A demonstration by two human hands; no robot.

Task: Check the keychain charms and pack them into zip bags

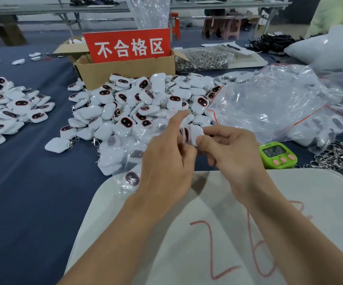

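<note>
Together, left hand (166, 155) and right hand (233, 150) pinch a glossy white charm (195, 134).

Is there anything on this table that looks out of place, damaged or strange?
Nothing looks damaged. One keychain charm lies blank side up on the blue cloth, alone, just left of the main pile. The left hand and right hand pinch a second charm.

Glossy white plastic keychain charms (137, 103) with shiny metal clasps; clear, crinkled plastic zip bags (269, 103); matt dark-blue cloth over the tabletop (22, 182); brown corrugated cardboard box (113, 74); glossy green plastic timer (277, 154); bright metal key rings (202, 59).
</note>
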